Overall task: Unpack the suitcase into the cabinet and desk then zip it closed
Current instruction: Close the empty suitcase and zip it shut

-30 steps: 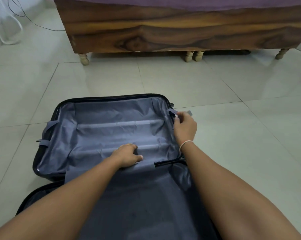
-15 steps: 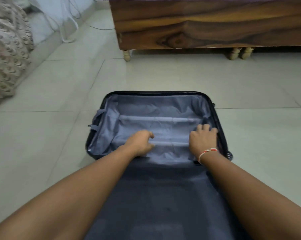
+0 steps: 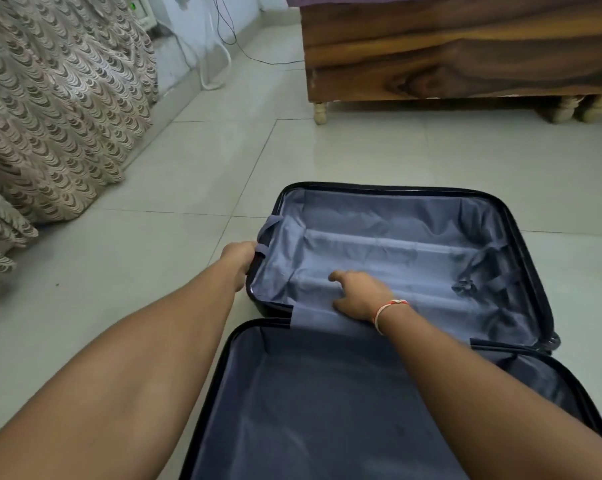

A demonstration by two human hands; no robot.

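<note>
Suitcase point(image 3: 389, 237) lies open and empty on the floor point(image 3: 188, 174), near the bed point(image 3: 465, 46). Left hand point(image 3: 241, 261) curls round the far half's left rim, likely to swing it shut; right hand point(image 3: 358, 294) rests on the lining point(image 3: 413, 251), fingers loosely bent, smoothing it.

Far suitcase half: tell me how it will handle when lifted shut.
The far suitcase half looks empty, so probably light. Its dark rim holds shape, so likely stiff. The wrinkled grey lining is floppy and may bunch.
</note>
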